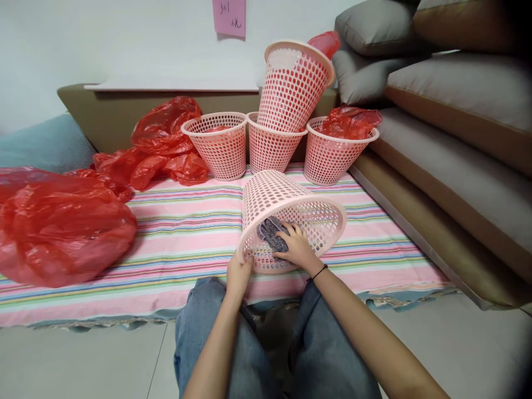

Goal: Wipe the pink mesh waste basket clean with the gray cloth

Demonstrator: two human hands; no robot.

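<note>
A pink perforated plastic basket (272, 191) lies tipped on the striped cloth, its mouth facing me. Its rim is gripped at the near left by my left hand (240, 274), thumb on the inside. My right hand (298, 246) reaches into the mouth, fingers curved over a speckled dark grey cloth bundle (272, 235). The bundle rests against the basket's inner wall; part of it is hidden under my fingers, and its exact kind is unclear.
Behind stand a left basket (224, 155), a middle basket (272, 152) with a tilted basket (291, 88) in it, and a right basket (332, 160). Red plastic bags (62, 227) lie left. Stacked cushions (457, 155) border the right. Striped cloth (174, 238) covers the seat.
</note>
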